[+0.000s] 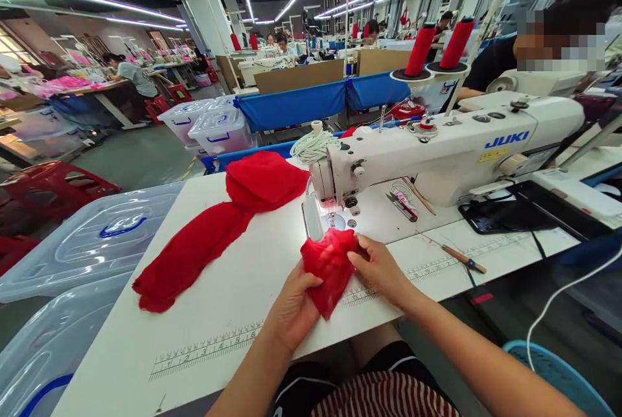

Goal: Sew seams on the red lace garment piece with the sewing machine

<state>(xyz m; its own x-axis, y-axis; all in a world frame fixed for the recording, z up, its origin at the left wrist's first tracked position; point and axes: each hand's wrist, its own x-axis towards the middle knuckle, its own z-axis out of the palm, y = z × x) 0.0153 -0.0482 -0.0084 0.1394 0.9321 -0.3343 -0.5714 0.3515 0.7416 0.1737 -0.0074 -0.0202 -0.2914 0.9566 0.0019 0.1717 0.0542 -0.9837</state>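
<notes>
A small piece of red fabric (pixel 330 265) lies at the needle of a white JUKI sewing machine (pixel 451 145) on the white table (pixel 204 313). My left hand (pixel 294 307) grips the fabric's near left edge with curled fingers. My right hand (pixel 381 268) pinches its right edge just in front of the presser foot (pixel 332 219). A long pile of the same red fabric (pixel 218 226) stretches across the table to the left, behind the machine head.
Clear plastic bins with lids (pixel 92 236) stand left of the table. Small scissors (pixel 403 204) and an awl-like tool (pixel 464 258) lie on the table right of the needle. Two red thread cones (pixel 440 45) stand behind the machine. Other people work at benches beyond.
</notes>
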